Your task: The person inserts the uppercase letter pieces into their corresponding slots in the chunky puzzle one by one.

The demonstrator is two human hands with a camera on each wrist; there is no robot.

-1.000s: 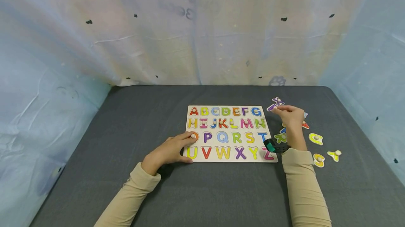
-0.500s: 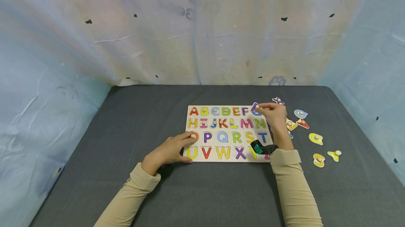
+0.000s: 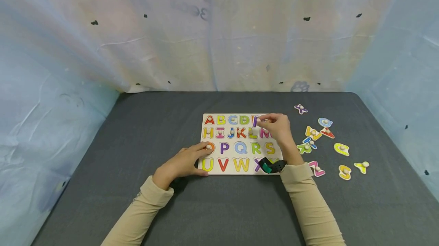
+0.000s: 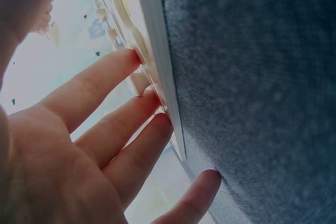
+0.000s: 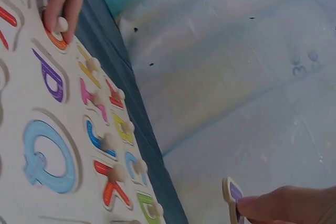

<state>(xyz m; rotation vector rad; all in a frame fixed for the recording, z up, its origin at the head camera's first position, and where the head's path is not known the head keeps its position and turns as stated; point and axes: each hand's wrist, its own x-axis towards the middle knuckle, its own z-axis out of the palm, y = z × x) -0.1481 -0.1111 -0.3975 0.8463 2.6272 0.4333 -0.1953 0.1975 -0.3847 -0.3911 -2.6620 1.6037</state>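
Across the dark bench (image 3: pixel 171 208), the alphabet board (image 3: pixel 229 156) lies flat; the left hand (image 3: pixel 183 163) rests loosely extended at its left edge, while above it the right hand (image 3: pixel 278 128) pinches a purple letter piece (image 3: pixel 255 122).

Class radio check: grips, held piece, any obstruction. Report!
Left grip resting on board. Right grip pinching purple piece over board. No visible obstruction; loose letters lie off board.

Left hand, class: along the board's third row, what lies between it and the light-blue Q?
Past the left hand come part of the orange O and the purple P, then the light-blue Q, as the head view shows.
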